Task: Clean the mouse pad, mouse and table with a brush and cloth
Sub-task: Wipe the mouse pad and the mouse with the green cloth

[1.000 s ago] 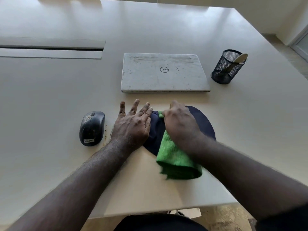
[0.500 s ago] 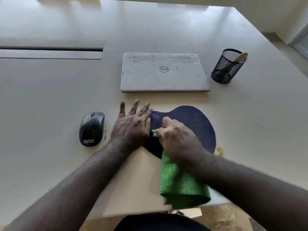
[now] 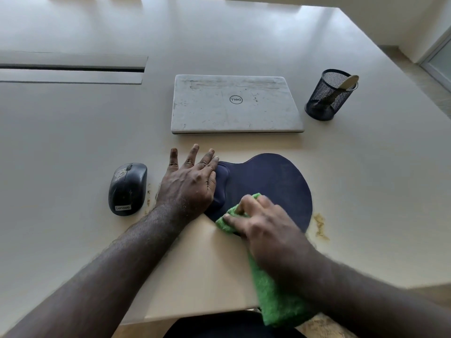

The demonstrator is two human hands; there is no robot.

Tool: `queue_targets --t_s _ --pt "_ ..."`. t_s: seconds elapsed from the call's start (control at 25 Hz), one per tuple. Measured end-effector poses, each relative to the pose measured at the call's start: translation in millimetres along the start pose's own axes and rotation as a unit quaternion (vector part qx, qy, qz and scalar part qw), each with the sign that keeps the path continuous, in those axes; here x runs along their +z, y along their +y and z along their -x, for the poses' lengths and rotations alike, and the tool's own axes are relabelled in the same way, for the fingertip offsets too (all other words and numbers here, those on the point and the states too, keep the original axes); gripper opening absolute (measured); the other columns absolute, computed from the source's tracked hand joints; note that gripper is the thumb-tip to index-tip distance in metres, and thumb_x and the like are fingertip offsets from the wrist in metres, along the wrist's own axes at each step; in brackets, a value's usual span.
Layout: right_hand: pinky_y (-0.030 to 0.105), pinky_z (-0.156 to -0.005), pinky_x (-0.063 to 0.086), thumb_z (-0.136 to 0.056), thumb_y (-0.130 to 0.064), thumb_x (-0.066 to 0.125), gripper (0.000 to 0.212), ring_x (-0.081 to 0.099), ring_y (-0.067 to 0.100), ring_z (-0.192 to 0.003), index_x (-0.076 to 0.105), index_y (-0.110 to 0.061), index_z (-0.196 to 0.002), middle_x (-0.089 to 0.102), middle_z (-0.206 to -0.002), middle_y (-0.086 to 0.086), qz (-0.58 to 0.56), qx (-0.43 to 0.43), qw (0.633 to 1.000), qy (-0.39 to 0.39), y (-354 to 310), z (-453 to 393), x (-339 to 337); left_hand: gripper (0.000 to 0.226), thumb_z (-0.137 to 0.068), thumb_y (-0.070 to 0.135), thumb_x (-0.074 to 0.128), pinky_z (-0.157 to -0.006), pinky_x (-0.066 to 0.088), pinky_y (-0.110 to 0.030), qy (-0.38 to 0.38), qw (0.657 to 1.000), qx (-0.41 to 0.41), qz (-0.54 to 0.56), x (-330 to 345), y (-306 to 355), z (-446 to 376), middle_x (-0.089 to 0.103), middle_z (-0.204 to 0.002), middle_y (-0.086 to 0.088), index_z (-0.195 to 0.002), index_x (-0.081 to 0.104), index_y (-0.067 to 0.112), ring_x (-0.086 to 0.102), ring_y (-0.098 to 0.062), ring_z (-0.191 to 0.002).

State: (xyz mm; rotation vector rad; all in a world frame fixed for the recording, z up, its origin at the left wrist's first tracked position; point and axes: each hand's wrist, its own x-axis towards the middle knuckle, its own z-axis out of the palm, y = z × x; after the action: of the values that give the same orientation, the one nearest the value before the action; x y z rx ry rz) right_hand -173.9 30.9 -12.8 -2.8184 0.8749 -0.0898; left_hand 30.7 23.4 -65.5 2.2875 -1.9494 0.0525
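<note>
We see the dark navy, rounded fabric mouse pad [image 3: 271, 181] with its raised wrist cushion lying near the front edge of the pale cream table [image 3: 73, 142], and both of our hands are at it. Our left hand [image 3: 188, 186] lies flat with fingers straight and slightly spread, its palm edge resting on the cushion end of the pad and its fingertips on the bare tabletop. Our right hand [image 3: 263, 225] presses a bright green fuzzy cloth [image 3: 275, 296] onto the near edge of the pad, fingers curled over the bunched top of the cloth; the rest of the cloth trails back under the wrist and hangs past the table's front edge. Just left of the left hand sits a dark grey wireless mouse [image 3: 127, 188] with a white label, apart from the pad. Yellowish crumbs or stains [image 3: 320, 226] mark the table just beside the pad's right edge, and a fainter patch lies between mouse and left wrist. Behind the pad lies a closed, scuffed silver laptop [image 3: 235, 103], and to its right stands a black wire-mesh pen cup [image 3: 329, 96] holding a pale flat handle [image 3: 347, 82] that leans on the rim.
</note>
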Motion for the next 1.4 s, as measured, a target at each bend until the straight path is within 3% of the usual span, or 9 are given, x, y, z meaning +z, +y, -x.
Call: queue_targets --t_s 0.2,0.28,0.4,0.6,0.68,0.8,1.0,1.24,1.4 --pt "0.04 -0.092 0.048 -0.105 -0.021 0.037 0.035 0.043 0.025 -0.112 0.063 -0.027 -0.126 0.047 -0.117 0.003 0.047 0.261 0.963 0.041 80.5 -49.3 -21.2 0.06 -0.094 0.038 0.012 -0.115 -0.008 -0.052 0.0 1.0 0.005 -0.002 0.8 0.3 -0.3 0.025 -0.158 0.012 -0.15 0.031 0.026 0.01 -0.018 -0.149" --pt "0.041 -0.09 0.048 -0.102 -0.013 0.031 0.039 0.045 0.026 -0.107 0.064 -0.021 -0.122 0.048 -0.114 0.006 0.07 0.233 0.969 0.039 66.4 -47.7 -10.8 0.061 -0.093 0.039 0.011 -0.116 -0.008 -0.054 0.0 1.0 0.004 -0.007 0.2 0.1 0.0 0.026 -0.157 0.011 -0.149 0.032 0.026 0.011 -0.019 -0.149" --pt "0.039 -0.09 0.049 -0.094 -0.01 0.033 0.044 0.048 0.027 -0.103 0.064 -0.018 -0.124 0.051 -0.111 0.006 0.034 0.087 0.995 0.026 34.8 -13.5 4.6 0.061 -0.094 0.039 0.011 -0.116 -0.007 -0.056 0.003 1.0 0.003 -0.02 -0.1 0.6 0.2 0.026 -0.157 0.01 -0.149 0.033 0.026 0.011 -0.02 -0.149" --pt "0.034 -0.089 0.047 -0.1 -0.007 0.037 0.034 0.044 0.027 -0.111 0.064 -0.017 -0.12 0.048 -0.117 0.008 0.049 0.253 0.966 0.026 88.5 -57.3 -28.3 0.061 -0.093 0.037 0.012 -0.116 -0.006 -0.056 -0.002 1.0 -0.002 -0.019 -1.1 1.7 0.5 0.025 -0.158 0.011 -0.15 0.031 0.026 0.01 -0.02 -0.149" --pt "0.027 -0.081 0.042 -0.101 -0.009 0.039 0.03 0.046 0.025 -0.108 0.064 -0.016 -0.115 0.046 -0.113 0.006 0.023 0.231 0.973 0.002 72.9 -47.8 -22.1 0.06 -0.094 0.037 0.014 -0.116 -0.007 -0.056 0.0 1.0 -0.008 -0.02 -1.8 3.8 1.6 0.027 -0.157 0.011 -0.149 0.033 0.026 0.011 -0.02 -0.149" --pt "0.035 -0.075 0.05 -0.099 -0.018 0.047 0.022 0.043 0.016 -0.091 0.066 -0.025 -0.109 0.041 -0.098 -0.005 0.038 0.118 0.991 -0.043 38.6 9.6 -10.4 0.059 -0.094 0.036 0.016 -0.116 -0.006 -0.056 0.005 1.0 -0.015 -0.013 -1.6 4.3 1.0 0.03 -0.156 0.01 -0.148 0.036 0.025 0.014 -0.021 -0.148" --pt "0.036 -0.082 0.053 -0.097 -0.009 0.048 0.029 0.05 0.023 -0.1 0.069 -0.02 -0.114 0.051 -0.106 0.002 0.098 0.25 0.963 -0.011 86.9 -23.8 -32.9 0.062 -0.092 0.037 0.012 -0.116 -0.007 -0.056 -0.006 1.0 -0.008 -0.012 -1.4 4.2 0.8 0.025 -0.158 0.01 -0.149 0.032 0.025 0.009 -0.019 -0.149" --pt "0.025 -0.063 0.045 -0.09 -0.014 0.057 0.025 0.042 0.011 -0.079 0.07 -0.031 -0.103 0.041 -0.084 -0.011 0.045 0.131 0.987 -0.085 28.9 46.3 -13.0 0.061 -0.093 0.035 0.015 -0.115 -0.008 -0.055 -0.001 1.0 -0.016 -0.008 -1.6 5.6 1.8 0.027 -0.157 0.009 -0.149 0.034 0.023 0.011 -0.02 -0.149" --pt "0.033 -0.08 0.048 -0.098 -0.017 0.05 0.027 0.047 0.017 -0.096 0.07 -0.029 -0.11 0.05 -0.099 -0.005 0.052 0.206 0.977 -0.015 56.7 6.1 -24.1 0.061 -0.092 0.036 0.015 -0.117 -0.005 -0.055 -0.004 1.0 -0.015 0.008 -0.4 4.1 0.5 0.027 -0.157 0.01 -0.149 0.033 0.023 0.011 -0.018 -0.149"
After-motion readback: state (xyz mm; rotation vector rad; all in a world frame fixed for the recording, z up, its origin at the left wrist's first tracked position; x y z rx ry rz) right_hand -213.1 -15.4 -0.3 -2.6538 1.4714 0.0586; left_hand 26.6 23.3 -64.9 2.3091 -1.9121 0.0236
